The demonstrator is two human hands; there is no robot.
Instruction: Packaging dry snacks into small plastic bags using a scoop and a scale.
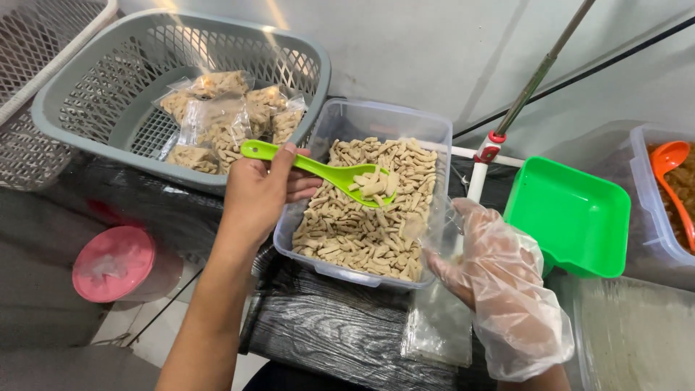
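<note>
My left hand is bare and grips the handle of a bright green plastic spoon. The spoon's bowl carries a few beige snack sticks and hovers over a clear plastic tub filled with the same sticks. My right hand, in a loose clear plastic glove, holds a small clear plastic bag by its top at the tub's right edge. The bag hangs down over a stack of flat clear bags on the dark table.
A grey mesh basket at the back left holds several sealed bags of sticks. A green square tray lies right of the tub. Far right, another tub holds an orange spoon. A pink lid sits lower left. A pole leans behind.
</note>
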